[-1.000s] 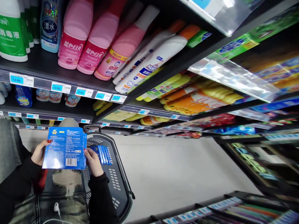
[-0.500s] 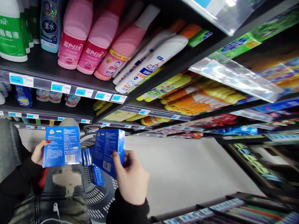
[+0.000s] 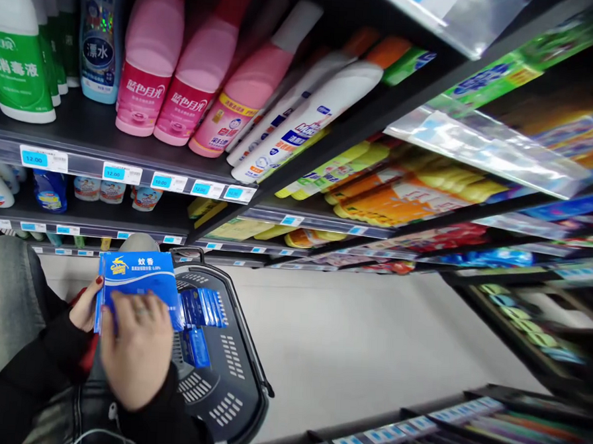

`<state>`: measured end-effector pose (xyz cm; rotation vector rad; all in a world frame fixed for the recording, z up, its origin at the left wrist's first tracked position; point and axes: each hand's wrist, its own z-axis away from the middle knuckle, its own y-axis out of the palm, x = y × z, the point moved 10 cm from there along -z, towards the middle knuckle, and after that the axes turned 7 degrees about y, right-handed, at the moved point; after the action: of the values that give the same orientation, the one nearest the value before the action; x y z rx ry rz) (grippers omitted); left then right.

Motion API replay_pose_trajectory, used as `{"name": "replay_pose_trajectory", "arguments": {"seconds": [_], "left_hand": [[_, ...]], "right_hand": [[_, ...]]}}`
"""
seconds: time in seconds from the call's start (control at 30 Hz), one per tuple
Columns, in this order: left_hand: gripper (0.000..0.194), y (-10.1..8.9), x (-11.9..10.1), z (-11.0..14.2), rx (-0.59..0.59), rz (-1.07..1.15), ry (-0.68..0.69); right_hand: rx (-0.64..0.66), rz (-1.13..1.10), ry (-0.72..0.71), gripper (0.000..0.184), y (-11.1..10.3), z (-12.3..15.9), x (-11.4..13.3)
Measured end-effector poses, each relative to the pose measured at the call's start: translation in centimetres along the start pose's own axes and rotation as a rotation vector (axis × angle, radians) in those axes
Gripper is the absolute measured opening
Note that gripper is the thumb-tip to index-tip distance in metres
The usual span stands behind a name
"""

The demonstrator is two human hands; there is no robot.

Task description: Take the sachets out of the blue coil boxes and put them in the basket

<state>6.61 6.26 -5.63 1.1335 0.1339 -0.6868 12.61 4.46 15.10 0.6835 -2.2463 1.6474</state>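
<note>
My left hand (image 3: 84, 309) grips the left edge of a blue mosquito coil box (image 3: 144, 274), its face with a yellow emblem turned up towards me. A second blue edge shows along the left side, so another box seems to lie underneath; most of it is hidden. My right hand (image 3: 138, 346), a ring on one finger, is closed over the lower front of the box, covering part of its print. Below and to the right is a dark shopping basket (image 3: 228, 394) with slotted sides. Several blue packets (image 3: 205, 308) lie inside it, with one more blue packet (image 3: 198, 347) nearer me.
Ahead, a shelf (image 3: 190, 157) carries pink bottles (image 3: 146, 62), a white-and-green bottle (image 3: 21, 68) and white spray-like bottles (image 3: 306, 120). Pale floor (image 3: 330, 343) runs right of the basket. Another shelf row (image 3: 415, 430) borders it at lower right. A white earphone cord (image 3: 104, 434) hangs over my lap.
My right hand has moved left with its box, bringing it onto the box in my left hand. The printed backs were showing; now a front face shows. More of the basket is visible.
</note>
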Motion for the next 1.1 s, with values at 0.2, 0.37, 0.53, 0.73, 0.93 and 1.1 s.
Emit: {"name": "replay_pose_trajectory", "arguments": {"seconds": [0.2, 0.37, 0.53, 0.73, 0.93, 1.1], "left_hand": [[0.034, -1.6, -1.8, -0.4, -0.184, -0.085, 0.105], [0.037, -1.4, -2.2, -0.7, -0.182, -0.12, 0.114], [0.039, -1.4, -1.4, 0.1, -0.268, -0.01, -0.01], [0.051, -0.3, -1.6, 1.0, -0.286, 0.009, -0.11], [0.052, -0.3, -2.6, 1.1, -0.301, -0.001, -0.058], [0.055, -0.6, -2.5, 1.2, -0.257, 0.077, -0.101]], "right_hand": [[0.0, -0.559, 0.652, 0.03, 2.3, -0.6, -19.1], [0.372, -0.74, 0.679, 0.025, 10.4, 0.0, -21.5], [0.351, -0.696, 0.658, 0.022, 11.4, 0.2, -19.9], [0.227, -0.525, 0.661, 0.026, 8.4, 0.1, -19.7], [0.158, -0.339, 0.596, 0.03, 4.6, -0.5, -18.1], [0.166, -0.243, 0.569, 0.043, 0.4, -1.5, -18.8]]}}
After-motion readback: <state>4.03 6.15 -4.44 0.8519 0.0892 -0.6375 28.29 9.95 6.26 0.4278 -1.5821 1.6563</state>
